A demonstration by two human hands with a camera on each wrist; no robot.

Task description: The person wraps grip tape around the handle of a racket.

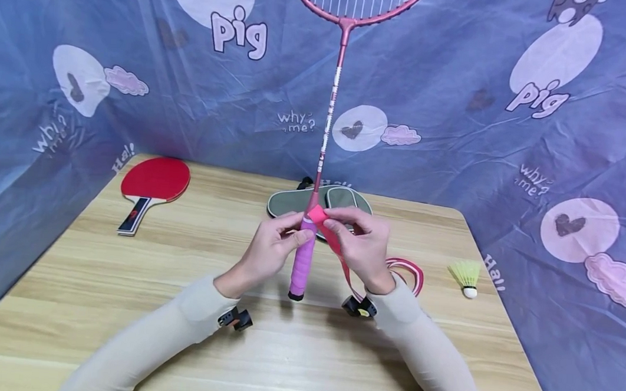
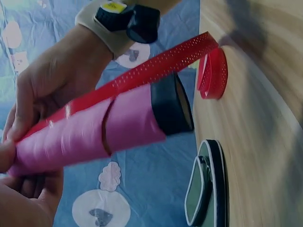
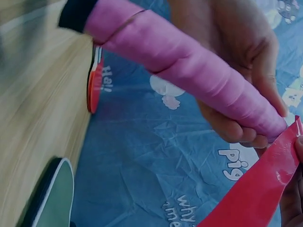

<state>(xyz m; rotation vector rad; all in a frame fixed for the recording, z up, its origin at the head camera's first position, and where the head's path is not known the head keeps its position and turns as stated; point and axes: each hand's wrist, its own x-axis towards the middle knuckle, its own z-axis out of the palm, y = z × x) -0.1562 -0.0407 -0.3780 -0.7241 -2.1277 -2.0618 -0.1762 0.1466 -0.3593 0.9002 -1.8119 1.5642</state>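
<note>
A pink badminton racket (image 1: pixel 329 119) stands nearly upright, strings at the top and its purple-wrapped handle (image 1: pixel 302 266) pointing down toward me. My left hand (image 1: pixel 273 246) grips the upper end of the handle between thumb and fingers. Just to its right, my right hand (image 1: pixel 363 245) pinches the end of a red grip tape (image 1: pixel 334 240) against the top of the handle. Small holes dot the tape (image 2: pixel 151 71) in the left wrist view, where it runs alongside the handle to a loose coil (image 2: pixel 215 75) on the table. A black cap (image 2: pixel 170 104) covers the handle's butt.
A red table tennis bat (image 1: pixel 156 178) lies at the table's back left. Behind the hands is a green case (image 1: pixel 285 204) with white piping. A yellow shuttlecock (image 1: pixel 466 278) sits near the right edge. Blue printed cloth (image 1: pixel 231 132) hangs around the wooden table (image 1: pixel 74 301).
</note>
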